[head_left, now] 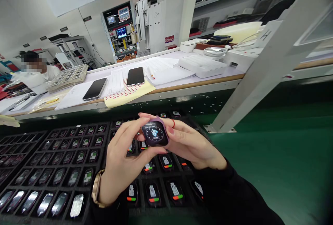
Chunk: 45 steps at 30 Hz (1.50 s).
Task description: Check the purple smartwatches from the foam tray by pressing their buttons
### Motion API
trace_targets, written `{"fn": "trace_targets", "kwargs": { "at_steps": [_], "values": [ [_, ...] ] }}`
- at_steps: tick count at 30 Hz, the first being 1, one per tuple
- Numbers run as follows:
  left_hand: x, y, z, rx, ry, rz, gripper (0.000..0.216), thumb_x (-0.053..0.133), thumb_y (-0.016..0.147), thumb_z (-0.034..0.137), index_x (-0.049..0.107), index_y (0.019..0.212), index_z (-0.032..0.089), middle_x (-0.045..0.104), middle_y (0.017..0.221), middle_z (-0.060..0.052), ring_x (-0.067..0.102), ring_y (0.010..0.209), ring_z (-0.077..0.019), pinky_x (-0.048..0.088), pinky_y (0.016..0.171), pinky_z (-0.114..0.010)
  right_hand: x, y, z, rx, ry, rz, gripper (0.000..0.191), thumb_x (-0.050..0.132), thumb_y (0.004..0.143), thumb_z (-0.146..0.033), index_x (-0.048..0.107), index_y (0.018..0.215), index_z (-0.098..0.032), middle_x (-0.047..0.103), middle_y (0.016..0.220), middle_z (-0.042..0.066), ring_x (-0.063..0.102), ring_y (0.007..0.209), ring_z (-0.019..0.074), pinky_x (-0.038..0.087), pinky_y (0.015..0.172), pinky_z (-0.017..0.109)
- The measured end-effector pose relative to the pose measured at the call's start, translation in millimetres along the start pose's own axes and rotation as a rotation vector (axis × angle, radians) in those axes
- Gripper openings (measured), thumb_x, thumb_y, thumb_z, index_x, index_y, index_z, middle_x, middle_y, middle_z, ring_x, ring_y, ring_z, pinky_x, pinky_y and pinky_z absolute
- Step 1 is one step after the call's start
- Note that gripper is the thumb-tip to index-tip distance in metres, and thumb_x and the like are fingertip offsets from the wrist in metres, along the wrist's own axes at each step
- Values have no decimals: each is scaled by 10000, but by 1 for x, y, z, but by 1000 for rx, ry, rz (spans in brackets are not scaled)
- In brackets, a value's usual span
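Both hands grasp a smartwatch (155,134) above a black tray (163,187), its lit face turned up — presumably to keep the screen readable. The left hand (122,153) brackets the smartwatch, fingers at its upper-left edge, thumb beneath; the right hand (191,143) presses a thumb on its right edge, other fingers partly hidden behind it. Below the smartwatch, tray slots likely keep other watches (153,193) apart.
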State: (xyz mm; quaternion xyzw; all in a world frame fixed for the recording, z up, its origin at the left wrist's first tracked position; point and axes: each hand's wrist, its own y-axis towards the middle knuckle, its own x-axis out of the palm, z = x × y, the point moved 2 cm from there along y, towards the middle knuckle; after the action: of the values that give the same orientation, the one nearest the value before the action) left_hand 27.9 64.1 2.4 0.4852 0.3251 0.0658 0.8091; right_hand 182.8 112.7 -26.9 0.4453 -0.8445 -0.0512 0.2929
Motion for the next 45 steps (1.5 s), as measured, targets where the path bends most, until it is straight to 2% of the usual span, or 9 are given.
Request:
{"fn": "trace_targets", "kwargs": {
  "at_steps": [5,10,15,21,24,30,36,42,45],
  "values": [
    [3,0,4,26,29,42,504,772,871,312,581,1332,235,708,1124,-65,686,944,-160,600,789,-251,4,1,0,-28,-6,60,516,720,933,-522,658,1366,-250,704,1235,76,621,1226,243,460,1100,384],
    [3,-1,5,35,38,55,507,778,867,304,584,1329,225,703,1116,-61,679,939,-152,604,797,-249,7,1,1,-52,-1,39,510,690,964,-509,629,1402,-253,716,1205,67,623,1222,219,450,1108,358],
    [3,-2,4,28,56,58,516,764,878,337,582,1350,236,705,1120,-69,684,963,-179,611,820,-293,5,1,2,-51,-84,75,602,688,929,-593,622,1410,-237,692,1252,92,613,1231,254,449,1115,407],
    [3,-1,5,46,54,59,502,769,872,333,590,1332,238,704,1105,-57,686,944,-164,607,806,-266,3,0,4,-50,-104,61,612,668,944,-601,595,1440,-251,687,1270,87,597,1260,254,437,1131,417],
    [2,0,5,56,47,55,508,778,865,321,589,1328,231,703,1110,-54,683,952,-160,604,817,-260,3,0,4,-65,-101,68,570,674,946,-593,625,1410,-265,662,1322,81,596,1261,254,442,1127,413],
    [2,1,5,79,23,56,513,790,852,300,591,1319,221,705,1124,-54,685,992,-164,604,863,-265,5,-1,1,-136,-52,16,293,665,997,-471,737,1243,-327,610,1409,28,579,1290,212,444,1118,347],
    [2,1,6,76,8,52,504,785,857,291,592,1318,226,706,1117,-48,686,992,-158,603,867,-254,6,-1,0,-125,-82,27,283,672,982,-499,798,1096,-272,632,1378,46,567,1303,237,446,1127,376],
    [1,1,6,92,19,58,501,800,842,299,602,1291,199,698,1093,-41,680,988,-142,592,880,-229,10,1,-2,-138,-75,24,272,675,982,-491,802,1079,-272,666,1329,38,579,1295,223,456,1115,338],
    [1,1,6,99,29,59,495,796,846,298,602,1288,187,698,1103,-46,682,989,-142,590,888,-227,11,2,-2,-137,-60,28,283,696,960,-511,808,1054,-268,686,1294,43,585,1290,241,473,1107,358]
  ]
}}
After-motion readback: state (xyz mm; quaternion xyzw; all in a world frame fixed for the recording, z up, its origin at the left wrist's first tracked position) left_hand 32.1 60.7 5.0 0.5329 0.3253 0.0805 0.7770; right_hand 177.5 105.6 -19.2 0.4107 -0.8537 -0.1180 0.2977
